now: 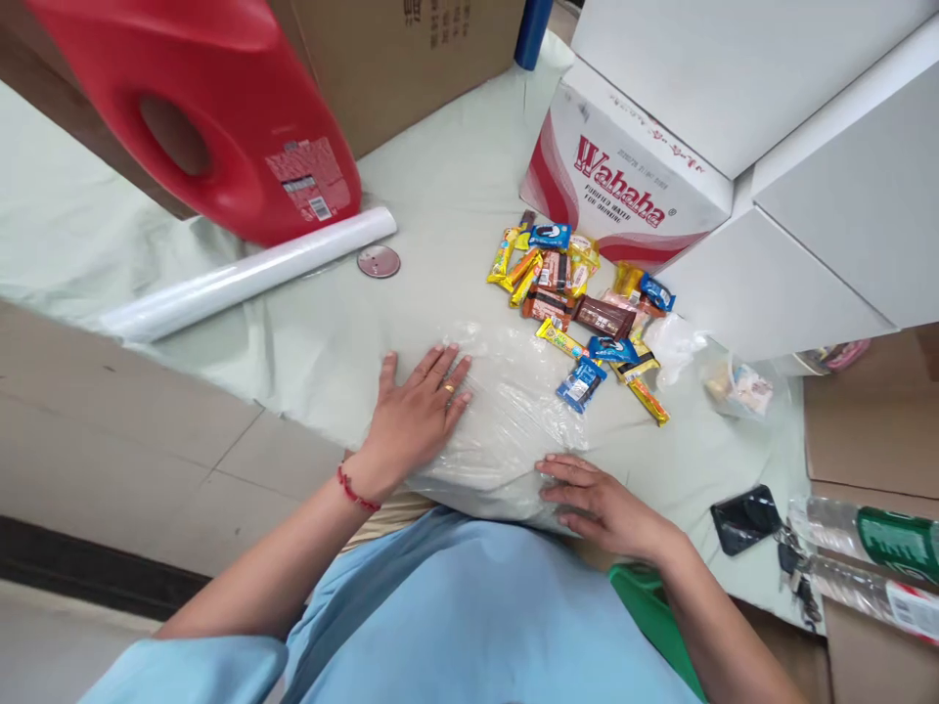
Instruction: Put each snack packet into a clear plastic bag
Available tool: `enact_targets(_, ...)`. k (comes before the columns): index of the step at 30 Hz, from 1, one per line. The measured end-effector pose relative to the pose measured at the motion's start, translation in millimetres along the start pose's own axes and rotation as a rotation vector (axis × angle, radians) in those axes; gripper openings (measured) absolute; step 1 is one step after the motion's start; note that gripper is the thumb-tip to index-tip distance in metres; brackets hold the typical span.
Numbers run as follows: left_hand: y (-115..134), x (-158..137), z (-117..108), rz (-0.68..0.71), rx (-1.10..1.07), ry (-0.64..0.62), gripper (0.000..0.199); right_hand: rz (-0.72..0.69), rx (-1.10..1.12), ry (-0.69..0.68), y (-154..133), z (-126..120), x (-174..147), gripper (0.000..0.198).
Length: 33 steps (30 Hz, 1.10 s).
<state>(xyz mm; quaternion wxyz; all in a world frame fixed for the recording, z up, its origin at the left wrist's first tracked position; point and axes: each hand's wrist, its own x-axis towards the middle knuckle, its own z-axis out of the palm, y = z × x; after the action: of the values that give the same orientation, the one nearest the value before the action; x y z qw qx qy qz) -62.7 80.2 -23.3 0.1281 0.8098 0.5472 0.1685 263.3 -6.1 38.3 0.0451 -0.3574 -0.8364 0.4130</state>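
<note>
A clear plastic bag (506, 420) lies flattened on the pale table cover at the near edge, partly hanging over it. My left hand (422, 411) rests palm down on the bag's left side, fingers stretched out, a ring on one finger. On its right side my right hand (591, 504) touches the plastic near the table edge, fingers extended and slightly apart. Just beyond the bag is a loose pile of wrapped snack bars (605, 318) in yellow, brown and blue wrappers. One blue-wrapped snack (582, 383) lies at the bag's right edge. Neither hand grips anything.
Behind the snacks stands a Wahaha water carton (623, 176). To the left are a white film roll (256, 274), a round dark red disc (379, 261) and a red jug (242, 117). A black phone (744, 518), keys (799, 577) and plastic bottles (836, 528) lie at the right.
</note>
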Motion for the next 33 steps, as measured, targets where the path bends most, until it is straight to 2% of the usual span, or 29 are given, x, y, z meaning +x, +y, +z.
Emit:
enact_targets(2,-1.6,-0.9,1.3,0.010,0.013,0.006,0.056,0.010,0.037,-0.004,4.3,-24.0,-0.3,0.032)
enact_targets(3,-1.6,-1.2,1.9,0.014,0.018,0.011,0.057,0.041,0.022,0.051,8.6,-39.0,2.9,0.031)
enact_targets(4,-1.3,-1.3,2.4,0.020,0.022,0.018,0.057,0.100,-0.024,0.152,15.3,-55.6,8.3,0.031)
enact_targets(5,-0.7,-1.4,2.8,0.025,0.025,0.024,0.057,0.187,-0.107,0.307,24.5,-73.3,15.9,0.032)
enact_targets(8,1.1,-1.5,2.9,0.031,0.039,0.036,0.057,0.463,-0.387,0.678,63.8,-125.7,48.1,0.037)
enact_targets(10,1.9,-1.6,2.5,0.031,0.051,0.034,0.056,0.619,-0.523,0.756,91.2,-153.0,72.6,0.041)
enact_targets(12,2.2,-2.0,2.1,0.029,0.056,0.031,0.056,0.745,-0.603,0.705,111.9,-170.2,94.2,0.048)
enact_targets(15,1.7,-2.6,1.8,0.021,0.053,0.032,0.056,0.860,-0.629,0.566,127.5,-179.2,112.1,0.054)
enact_targets(17,1.1,-2.9,1.8,0.016,0.051,0.031,0.055,0.887,-0.612,0.522,130.4,-177.7,112.5,0.052)
enact_targets(19,0.7,-2.8,1.6,0.016,0.050,0.028,0.055,0.846,-0.618,0.533,130.4,-172.2,105.9,0.049)
enact_targets(24,1.1,-2.5,0.0,0.020,0.041,0.025,0.055,0.611,-0.671,0.601,131.5,-150.3,85.6,0.051)
enact_targets(28,1.4,-2.7,0.2,0.016,0.033,0.037,0.054,0.662,-0.617,0.605,141.7,-147.1,86.1,0.052)
enact_targets(33,0.8,-3.2,1.9,0.015,0.047,0.036,0.054,0.718,-0.603,0.501,147.4,-163.0,96.9,0.061)
